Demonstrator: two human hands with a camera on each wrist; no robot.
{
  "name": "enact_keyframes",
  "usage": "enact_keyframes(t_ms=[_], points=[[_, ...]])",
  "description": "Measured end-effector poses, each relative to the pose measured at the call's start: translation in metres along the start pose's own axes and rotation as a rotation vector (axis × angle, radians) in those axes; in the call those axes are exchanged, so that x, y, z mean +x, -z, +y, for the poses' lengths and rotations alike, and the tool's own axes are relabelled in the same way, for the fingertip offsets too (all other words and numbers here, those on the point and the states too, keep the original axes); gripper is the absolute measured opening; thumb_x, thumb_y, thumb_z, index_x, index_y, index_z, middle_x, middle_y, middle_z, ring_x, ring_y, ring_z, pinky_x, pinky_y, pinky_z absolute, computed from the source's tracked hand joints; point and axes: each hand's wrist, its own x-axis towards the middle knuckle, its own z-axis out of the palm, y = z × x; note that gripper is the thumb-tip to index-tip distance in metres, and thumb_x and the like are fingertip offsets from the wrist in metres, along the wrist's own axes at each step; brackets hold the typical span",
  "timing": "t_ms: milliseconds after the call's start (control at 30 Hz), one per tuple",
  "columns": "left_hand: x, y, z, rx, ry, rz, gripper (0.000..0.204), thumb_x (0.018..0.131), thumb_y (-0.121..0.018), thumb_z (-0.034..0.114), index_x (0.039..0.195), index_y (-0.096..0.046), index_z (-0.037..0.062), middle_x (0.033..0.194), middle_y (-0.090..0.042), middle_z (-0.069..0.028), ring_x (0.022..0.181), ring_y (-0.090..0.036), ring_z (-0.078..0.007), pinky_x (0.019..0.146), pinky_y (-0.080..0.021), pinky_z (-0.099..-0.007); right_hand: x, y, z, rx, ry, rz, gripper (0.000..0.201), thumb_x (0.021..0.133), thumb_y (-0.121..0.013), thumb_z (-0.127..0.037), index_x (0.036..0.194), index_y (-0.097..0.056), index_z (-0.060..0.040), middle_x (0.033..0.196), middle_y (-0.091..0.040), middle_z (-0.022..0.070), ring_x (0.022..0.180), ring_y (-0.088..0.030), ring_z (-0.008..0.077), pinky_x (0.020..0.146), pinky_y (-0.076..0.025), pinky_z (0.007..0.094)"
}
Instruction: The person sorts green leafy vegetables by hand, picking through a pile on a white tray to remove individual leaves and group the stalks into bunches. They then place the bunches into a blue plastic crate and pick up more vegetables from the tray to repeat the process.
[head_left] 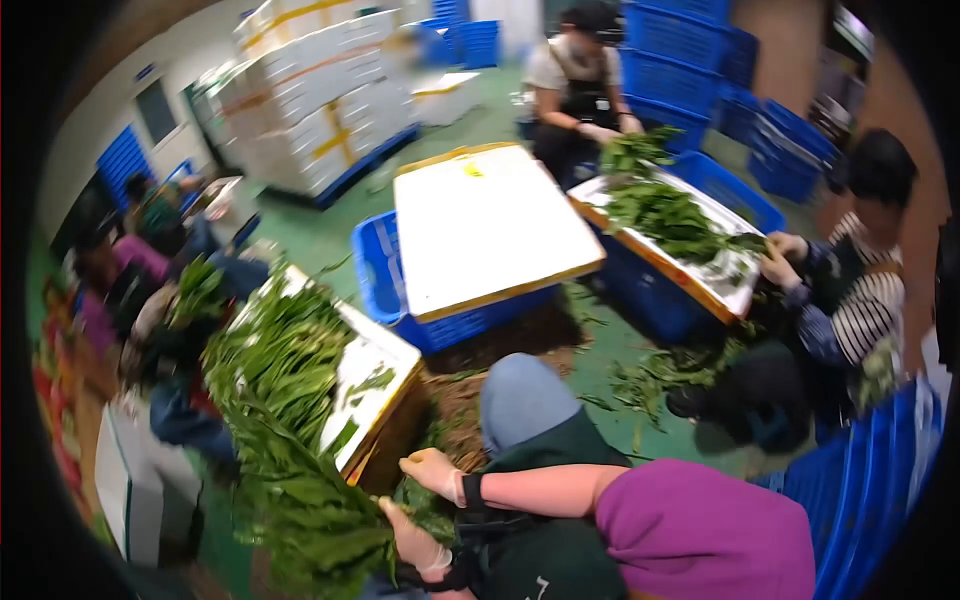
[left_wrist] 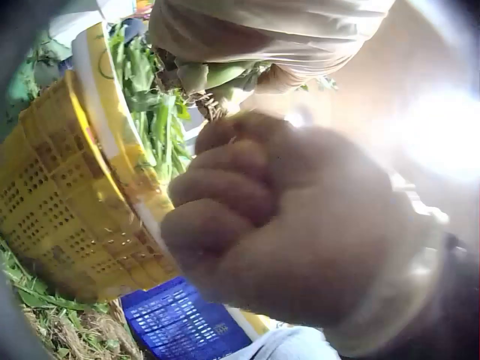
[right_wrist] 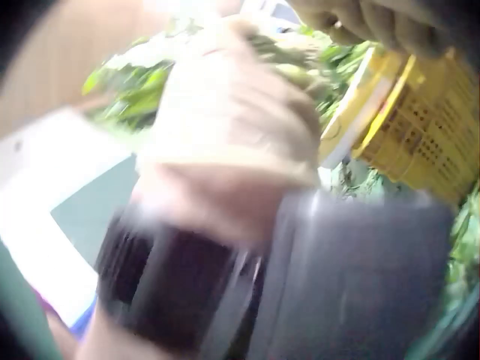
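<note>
My gloved right hand (head_left: 412,540) grips a bunch of long-leaved greens (head_left: 300,490) near its root ends; the leaves spread away to the left in the head view. In the left wrist view the stems (left_wrist: 217,75) and brown roots come out beneath that hand's glove. My gloved left hand (head_left: 432,472) is beside it with fingers curled, nothing visible in them; in the left wrist view its fist (left_wrist: 247,195) is close to the roots. A heap of the same greens (head_left: 275,345) lies on a white foam board (head_left: 375,350) just beyond both hands.
A yellow crate (left_wrist: 60,187) supports the board. In the middle, a white foam lid (head_left: 490,230) rests on a blue crate (head_left: 375,270). Two people work at another board of greens (head_left: 670,215); others sit at left. Loose leaves litter the floor (head_left: 640,390). A white foam box (head_left: 135,480) stands at lower left.
</note>
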Motion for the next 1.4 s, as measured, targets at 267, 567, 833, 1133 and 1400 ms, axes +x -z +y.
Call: enact_keyframes(t_ms=[267,567,833,1133,1400], points=[[0.012,-0.006,0.004,0.196,0.054,-0.057,0.053,0.092,-0.069,0.019,0.133,-0.049,-0.0088,0.132,-0.056,-0.0128,0.107,-0.057,-0.0241,0.097,-0.045,-0.0355,0.028,0.057,-0.038,-0.156,0.271,-0.502,0.072,0.093,-0.057,-0.052,0.136,-0.046,0.0051,0.132,-0.055,0.0229,0.124,-0.051,0.0343,0.099,-0.044,0.0411],[-0.007,-0.062,0.003,0.286,0.059,-0.542,0.048,0.089,-0.062,0.001,0.134,-0.047,-0.0061,0.129,-0.056,-0.0115,0.11,-0.059,-0.0199,0.095,-0.049,-0.0323,-0.027,0.111,-0.1,0.814,0.202,-0.818,0.063,0.09,-0.07,-0.02,0.141,-0.04,0.0006,0.131,-0.056,0.0066,0.117,-0.051,0.0136,0.102,-0.041,0.031],[0.008,-0.106,0.033,0.092,0.656,-0.864,0.039,0.092,-0.054,0.016,0.123,-0.053,-0.0067,0.107,-0.065,-0.022,0.095,-0.067,-0.0341,0.089,-0.055,-0.0479,-0.028,0.183,-0.121,-0.041,0.818,-0.271,0.063,0.095,-0.058,-0.047,0.132,-0.047,0.0029,0.127,-0.054,0.0198,0.123,-0.046,0.03,0.106,-0.033,0.0402],[-0.041,-0.198,0.011,0.193,0.768,-0.916,0.033,0.092,-0.056,0.014,0.118,-0.059,-0.0071,0.104,-0.068,-0.0218,0.09,-0.067,-0.0326,0.078,-0.056,-0.0473,0.012,0.328,-0.146,-0.113,0.632,-0.301,0.046,0.092,-0.065,-0.022,0.132,-0.052,-0.0023,0.112,-0.063,0.0118,0.105,-0.057,0.0219,0.101,-0.042,0.0366],[-0.043,-0.215,0.024,0.128,0.858,-1.058,0.031,0.094,-0.058,0.011,0.117,-0.059,-0.0093,0.106,-0.068,-0.0207,0.088,-0.069,-0.028,0.08,-0.057,-0.0416,-0.046,0.569,-0.166,0.398,0.501,0.582,0.037,0.099,-0.053,-0.027,0.126,-0.055,-0.0032,0.108,-0.063,0.003,0.093,-0.059,0.0113,0.078,-0.048,0.0287]])
